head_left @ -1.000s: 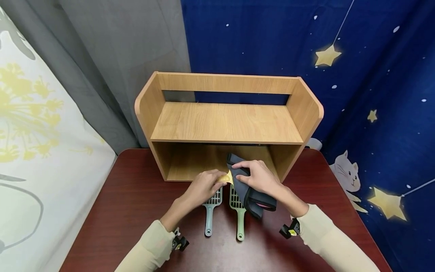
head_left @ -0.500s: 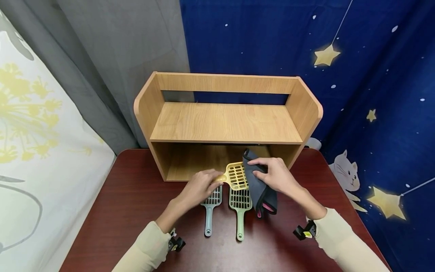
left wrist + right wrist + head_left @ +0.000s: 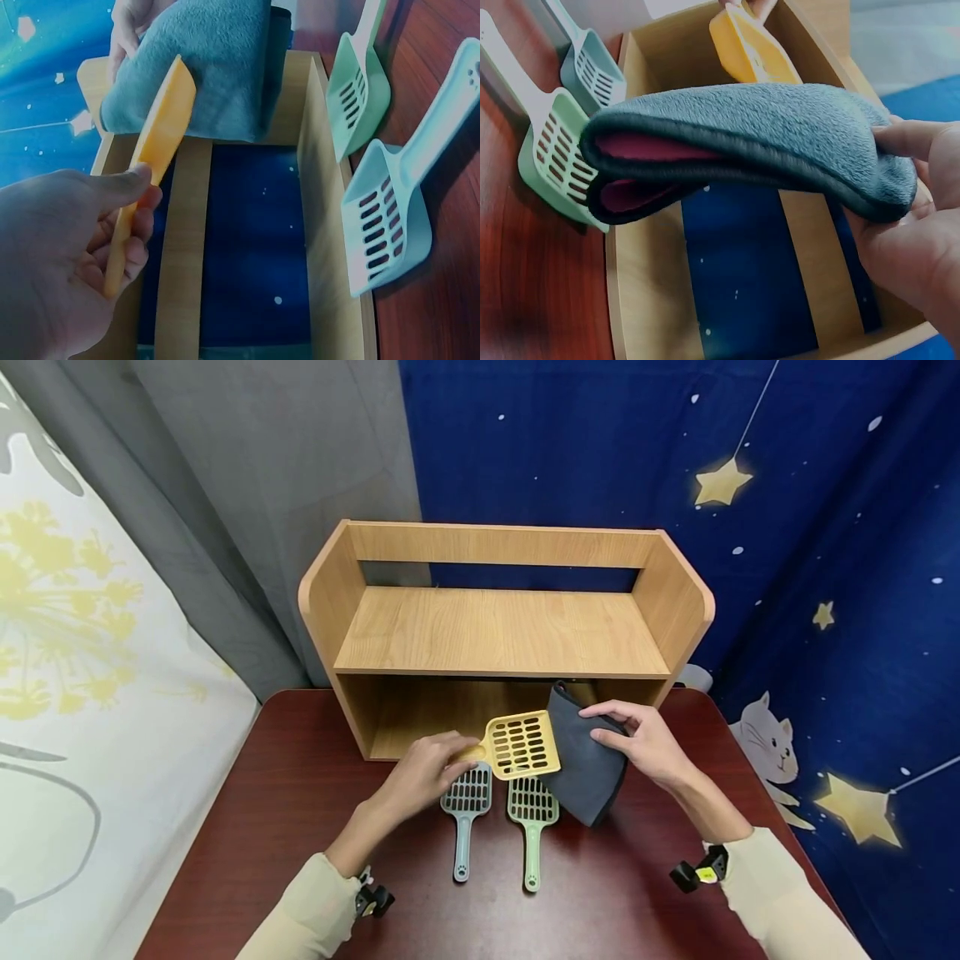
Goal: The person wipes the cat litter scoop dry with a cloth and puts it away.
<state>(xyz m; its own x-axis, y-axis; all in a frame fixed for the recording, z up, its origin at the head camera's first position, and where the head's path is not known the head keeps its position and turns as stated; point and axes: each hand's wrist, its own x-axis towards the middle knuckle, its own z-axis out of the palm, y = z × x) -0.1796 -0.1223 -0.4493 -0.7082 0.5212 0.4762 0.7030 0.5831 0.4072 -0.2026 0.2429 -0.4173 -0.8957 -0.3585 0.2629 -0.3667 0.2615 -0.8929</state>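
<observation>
My left hand (image 3: 423, 778) pinches the handle of a yellow slotted litter scoop (image 3: 517, 745), whose head points right above the table. In the left wrist view the thumb presses along the handle of this scoop (image 3: 166, 124). A folded grey cloth (image 3: 587, 760) with black edging hangs from my right hand (image 3: 647, 745), gripped between thumb and fingers. Pink lining shows inside the folds of the cloth (image 3: 765, 127) in the right wrist view. The cloth is close beside the scoop's head; whether they touch I cannot tell. Below lie a blue scoop (image 3: 467, 793) and a green scoop (image 3: 532, 802), handles toward me.
A two-level wooden shelf (image 3: 502, 631) stands at the back of the dark red table (image 3: 300, 827). Both held things are in front of its lower opening. Behind hang a grey curtain (image 3: 285, 443) and a blue starry curtain (image 3: 570, 443).
My right hand has drawn the cloth rightward off the yellow scoop, uncovering its slotted head. The left hand, still holding the scoop, has shifted slightly left. The two lower scoops have stayed in place.
</observation>
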